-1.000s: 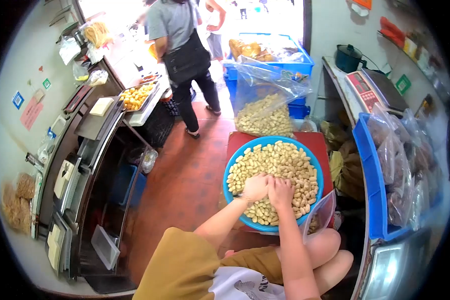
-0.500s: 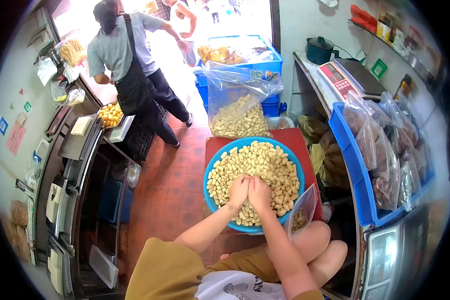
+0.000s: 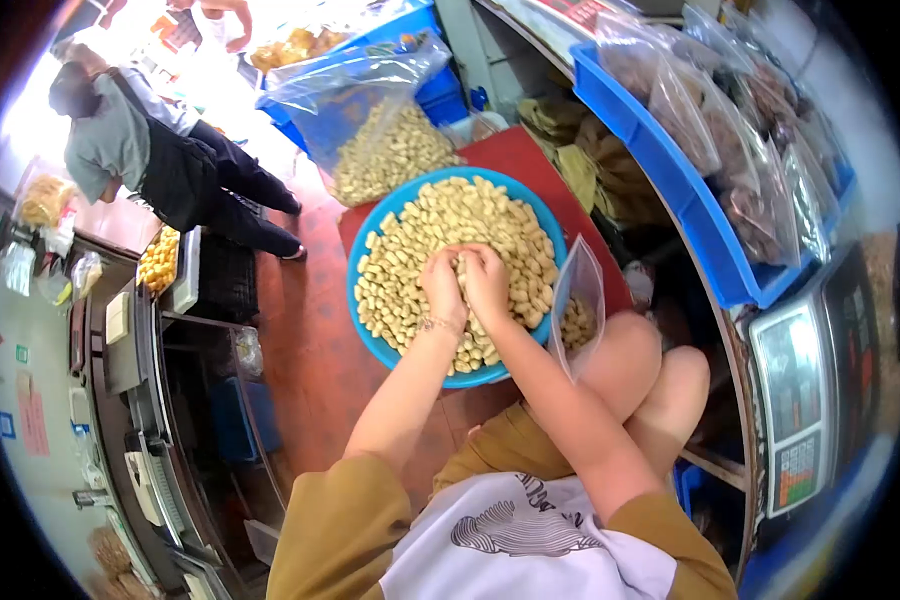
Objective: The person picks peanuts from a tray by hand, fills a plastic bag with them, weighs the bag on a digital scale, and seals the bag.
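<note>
A round blue basin full of unshelled peanuts rests on a red tabletop. My left hand and my right hand are cupped side by side in the middle of the heap. Their fingers curl inward, and some peanuts show in the narrow gap between them. The fingertips are partly hidden. Beside my right forearm, at the basin's edge, stands a small clear plastic bag with some peanuts in it. A large clear bag of peanuts stands just behind the basin.
The red tabletop carries the basin. To the right are a blue tray with several filled bags and a digital scale. A person stands at the left near a tray of yellow pieces. Blue crates stand behind.
My view has tilted and shifted, so the basin appears higher and further left. My hands have parted slightly, showing peanuts between them. The person at the left has turned a little.
</note>
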The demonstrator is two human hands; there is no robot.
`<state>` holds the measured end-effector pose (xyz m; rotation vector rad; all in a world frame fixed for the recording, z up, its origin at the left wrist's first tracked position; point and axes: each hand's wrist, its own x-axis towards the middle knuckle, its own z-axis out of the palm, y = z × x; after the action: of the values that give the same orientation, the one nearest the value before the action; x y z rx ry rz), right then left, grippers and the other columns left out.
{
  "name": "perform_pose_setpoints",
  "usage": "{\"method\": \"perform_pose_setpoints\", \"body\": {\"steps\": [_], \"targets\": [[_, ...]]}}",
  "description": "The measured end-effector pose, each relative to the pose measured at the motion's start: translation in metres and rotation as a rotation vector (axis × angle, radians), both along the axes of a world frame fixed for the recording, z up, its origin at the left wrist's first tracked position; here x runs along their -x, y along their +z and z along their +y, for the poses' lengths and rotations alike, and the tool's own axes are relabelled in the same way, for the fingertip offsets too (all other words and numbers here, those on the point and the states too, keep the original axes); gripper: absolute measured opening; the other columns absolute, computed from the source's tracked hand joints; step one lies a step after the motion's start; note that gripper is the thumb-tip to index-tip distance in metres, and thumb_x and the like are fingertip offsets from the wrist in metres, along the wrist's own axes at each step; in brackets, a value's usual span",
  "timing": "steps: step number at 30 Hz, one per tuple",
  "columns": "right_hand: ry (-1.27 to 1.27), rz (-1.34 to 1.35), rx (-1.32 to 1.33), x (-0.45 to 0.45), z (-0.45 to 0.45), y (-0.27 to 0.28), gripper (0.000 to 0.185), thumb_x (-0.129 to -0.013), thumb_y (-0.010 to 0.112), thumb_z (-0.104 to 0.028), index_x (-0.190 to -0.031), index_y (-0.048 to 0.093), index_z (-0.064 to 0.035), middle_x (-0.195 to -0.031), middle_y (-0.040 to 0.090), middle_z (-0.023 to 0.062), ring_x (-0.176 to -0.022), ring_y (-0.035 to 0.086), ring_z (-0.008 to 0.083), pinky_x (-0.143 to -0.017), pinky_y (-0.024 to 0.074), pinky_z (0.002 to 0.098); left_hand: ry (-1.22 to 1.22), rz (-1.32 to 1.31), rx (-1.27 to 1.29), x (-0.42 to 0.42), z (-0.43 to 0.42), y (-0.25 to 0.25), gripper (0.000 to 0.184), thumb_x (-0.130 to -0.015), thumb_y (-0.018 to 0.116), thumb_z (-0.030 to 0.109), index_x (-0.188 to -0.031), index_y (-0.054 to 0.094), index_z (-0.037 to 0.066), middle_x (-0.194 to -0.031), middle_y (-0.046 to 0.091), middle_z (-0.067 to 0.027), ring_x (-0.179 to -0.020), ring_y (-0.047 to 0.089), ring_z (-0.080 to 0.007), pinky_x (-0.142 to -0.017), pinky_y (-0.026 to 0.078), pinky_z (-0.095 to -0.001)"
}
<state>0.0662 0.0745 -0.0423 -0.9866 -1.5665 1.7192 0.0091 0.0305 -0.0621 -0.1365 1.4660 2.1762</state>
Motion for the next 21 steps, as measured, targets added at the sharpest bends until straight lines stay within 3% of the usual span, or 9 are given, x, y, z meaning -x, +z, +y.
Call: {"method": "perform_pose_setpoints", "body": {"steps": [2, 4, 10, 15, 21], "targets": [[-0.03, 0.05, 0.053, 0.002, 0.004, -0.005, 0.026, -0.085, 0.057, -0.02, -0.098, 0.068, 0.0004, -0.082, 0.068, 0.0127, -0.074, 0.063, 0.0211, -0.07, 0.0484, 0.0315, 0.006, -0.047, -0.005, 0.006, 0.0, -0.011, 0.016, -0.084, 0.053, 0.008, -0.09, 0.066, 0.002, -0.095, 0.061, -0.0067, -0.093, 0.054, -0.0185, -0.085, 0.044, -0.0311], [-0.038, 0.075, 0.093, 0.002, 0.003, -0.003, 0.026, -0.086, 0.055, -0.019, -0.098, 0.068, 0.0009, -0.085, 0.069, 0.0115, -0.077, 0.063, 0.0205, -0.072, 0.0482, 0.031, 0.01, -0.113, 0.04, 0.0, -0.004, 0.006, 0.019, -0.085, 0.054, 0.012, -0.096, 0.067, 0.004, -0.101, 0.062, -0.0062, -0.097, 0.055, -0.0187, -0.09, 0.044, -0.0312], [-0.042, 0.294, 0.366, 0.01, 0.011, -0.01, 0.028, -0.087, 0.052, -0.016, -0.1, 0.067, 0.0031, -0.103, 0.065, 0.0099, -0.094, 0.059, 0.0176, -0.084, 0.0448, 0.0279, 0.036, -0.308, -0.123, -0.007, -0.01, 0.03, 0.029, -0.09, 0.05, 0.02, -0.111, 0.062, 0.003, -0.112, 0.064, -0.0105, -0.101, 0.061, -0.0234, -0.091, 0.05, -0.0371], [0.042, 0.449, 0.562, 0.013, 0.018, -0.001, 0.031, -0.089, 0.046, -0.014, -0.109, 0.063, 0.0026, -0.108, 0.063, 0.0106, -0.099, 0.059, 0.0184, -0.091, 0.0454, 0.0302, 0.069, -0.265, -0.247, 0.003, -0.008, 0.024, 0.024, -0.093, 0.044, 0.016, -0.105, 0.059, 0.002, -0.111, 0.064, -0.0134, -0.1, 0.062, -0.0268, -0.092, 0.05, -0.04], [0.102, 0.649, 0.664, 0.01, 0.017, 0.029, 0.03, -0.09, 0.042, -0.012, -0.103, 0.065, 0.0027, -0.104, 0.064, 0.0102, -0.096, 0.059, 0.0173, -0.09, 0.0456, 0.0295, 0.113, -0.166, -0.388, 0.004, -0.01, 0.043, 0.023, -0.093, 0.042, 0.014, -0.102, 0.059, 0.001, -0.11, 0.063, -0.0149, -0.102, 0.061, -0.0292, -0.093, 0.05, -0.0429]]}}
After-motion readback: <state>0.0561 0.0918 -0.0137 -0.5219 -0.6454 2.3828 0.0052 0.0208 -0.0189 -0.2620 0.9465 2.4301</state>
